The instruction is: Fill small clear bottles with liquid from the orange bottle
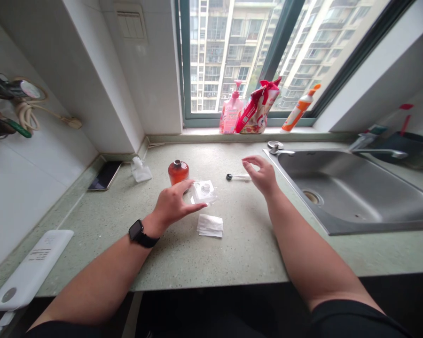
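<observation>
My left hand [172,203], with a black watch at the wrist, is open over the counter, thumb and fingers apart. Its fingertips are at the left edge of a small clear plastic piece [204,190] with a round shape in its middle. Just behind that hand stands an amber bottle [178,173] with an uncapped neck. My right hand [262,174] is open too, fingers curved with a gap to the thumb. Beside it lies a thin white, black-ended item [238,177], partly hidden by the hand. A folded white tissue [210,226] lies nearer the front.
A crumpled white pouch [141,171] and a phone [105,176] lie at the back left. A white power bank [31,267] is at the left edge. The steel sink [324,225] is on the right. A pink pump bottle [230,112] stands on the windowsill.
</observation>
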`<state>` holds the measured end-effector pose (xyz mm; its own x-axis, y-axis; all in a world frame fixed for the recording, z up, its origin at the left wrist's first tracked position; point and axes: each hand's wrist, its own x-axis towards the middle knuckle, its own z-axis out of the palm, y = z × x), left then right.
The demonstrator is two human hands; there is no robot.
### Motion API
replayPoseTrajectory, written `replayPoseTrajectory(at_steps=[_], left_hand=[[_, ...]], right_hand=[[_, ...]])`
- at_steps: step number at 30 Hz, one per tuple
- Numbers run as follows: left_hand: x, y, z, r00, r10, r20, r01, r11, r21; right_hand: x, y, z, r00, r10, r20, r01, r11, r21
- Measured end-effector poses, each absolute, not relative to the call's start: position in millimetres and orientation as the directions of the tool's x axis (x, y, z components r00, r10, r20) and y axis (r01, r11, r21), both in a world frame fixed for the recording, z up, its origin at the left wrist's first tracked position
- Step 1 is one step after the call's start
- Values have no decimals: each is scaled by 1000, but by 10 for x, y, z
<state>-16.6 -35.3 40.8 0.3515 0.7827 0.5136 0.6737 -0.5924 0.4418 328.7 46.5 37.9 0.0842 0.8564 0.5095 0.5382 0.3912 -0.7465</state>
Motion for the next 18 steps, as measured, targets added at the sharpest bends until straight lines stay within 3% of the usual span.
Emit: replayPoseTrajectory(at_steps=[4, 7, 18], left_hand=[[-156, -360, 423, 318, 778, 542, 643, -597, 480], [-155, -369, 440, 286, 778, 560, 625, -594, 506], [-278, -348, 500, 218, 756, 617, 562, -614, 554]], right_hand=[[2867, 248, 400, -333, 879, 341, 228, 426, -876], [2647, 151, 325, -547, 804, 232, 136, 359, -924], [2489, 97, 263, -458, 840, 289, 41, 345, -938]])
